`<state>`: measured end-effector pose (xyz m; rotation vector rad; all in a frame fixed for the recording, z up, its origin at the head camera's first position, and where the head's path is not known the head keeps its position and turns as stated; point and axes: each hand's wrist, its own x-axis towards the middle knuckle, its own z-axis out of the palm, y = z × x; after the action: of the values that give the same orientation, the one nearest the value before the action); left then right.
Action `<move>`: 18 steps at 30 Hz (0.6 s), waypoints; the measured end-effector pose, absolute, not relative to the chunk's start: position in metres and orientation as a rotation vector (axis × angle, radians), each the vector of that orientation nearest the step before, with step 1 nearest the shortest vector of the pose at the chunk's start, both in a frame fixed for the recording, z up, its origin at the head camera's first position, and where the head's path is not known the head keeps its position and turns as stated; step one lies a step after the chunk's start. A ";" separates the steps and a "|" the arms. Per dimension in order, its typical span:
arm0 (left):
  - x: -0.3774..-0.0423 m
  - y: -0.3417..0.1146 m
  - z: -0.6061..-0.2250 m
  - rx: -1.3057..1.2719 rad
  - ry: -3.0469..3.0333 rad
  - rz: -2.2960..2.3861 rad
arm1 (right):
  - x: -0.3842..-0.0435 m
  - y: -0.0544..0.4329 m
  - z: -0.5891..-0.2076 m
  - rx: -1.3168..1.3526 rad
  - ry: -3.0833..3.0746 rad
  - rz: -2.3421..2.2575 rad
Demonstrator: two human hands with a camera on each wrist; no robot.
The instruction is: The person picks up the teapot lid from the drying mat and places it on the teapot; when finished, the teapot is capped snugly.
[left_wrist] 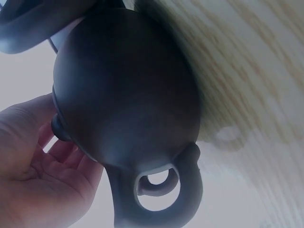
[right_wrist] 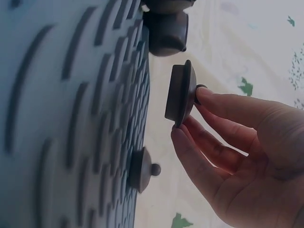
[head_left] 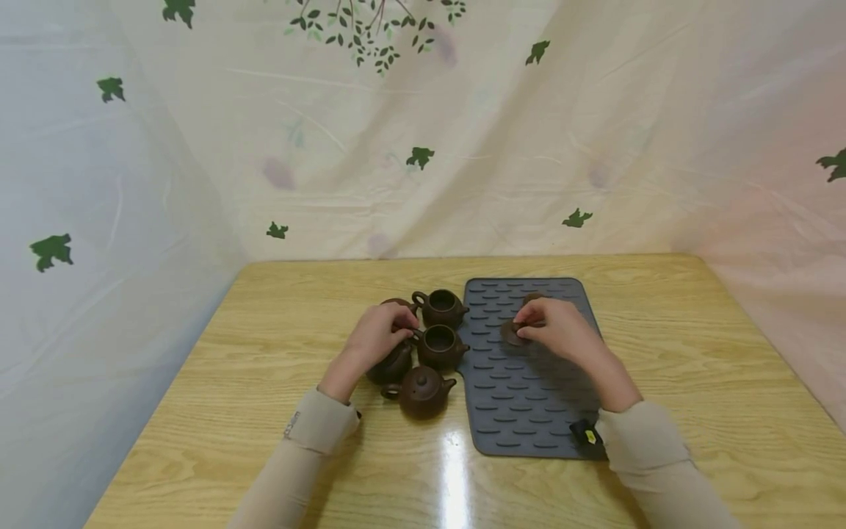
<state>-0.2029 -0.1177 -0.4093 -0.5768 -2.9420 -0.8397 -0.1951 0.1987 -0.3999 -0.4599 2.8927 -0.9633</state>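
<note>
My left hand [head_left: 380,334] is at a cluster of dark brown clay teapots, its thumb and fingertips at the handle of a lidless teapot [head_left: 441,349]; its grip is partly hidden. Below that hand stands a lidded teapot [left_wrist: 128,90], partly covered in the head view. My right hand [head_left: 558,327] pinches a round brown lid [right_wrist: 182,92] by its knob, just above the grey ridged mat [head_left: 515,419]. A second lid [right_wrist: 141,169] lies on the mat. Another lidless teapot [head_left: 443,312] stands behind the first. At the front is a lidded teapot [head_left: 424,397].
Another dark teapot [head_left: 399,303] peeks out behind the left hand. The cluster stands against the mat's left edge on a wooden table [head_left: 264,323]. A pale curtain [head_left: 357,191] with green leaf prints hangs behind the table.
</note>
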 end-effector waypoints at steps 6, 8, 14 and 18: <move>-0.204 -0.118 -0.410 -0.580 -2.936 -0.826 | -0.197 0.184 -0.397 -0.469 2.880 -0.971; -0.204 -0.118 -0.411 -0.579 -2.937 -0.821 | -0.197 0.180 -0.396 -0.475 2.878 -0.972; -0.204 -0.118 -0.411 -0.582 -2.936 -0.808 | -0.197 0.167 -0.392 -0.512 2.858 -1.014; -0.204 -0.118 -0.410 -0.587 -2.932 -0.813 | -0.198 0.158 -0.390 -0.543 2.843 -1.029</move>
<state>-0.2039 -0.1183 -0.4098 -0.5874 -2.9322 -0.8134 -0.1978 0.1580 -0.3900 -0.5432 2.8431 -1.0287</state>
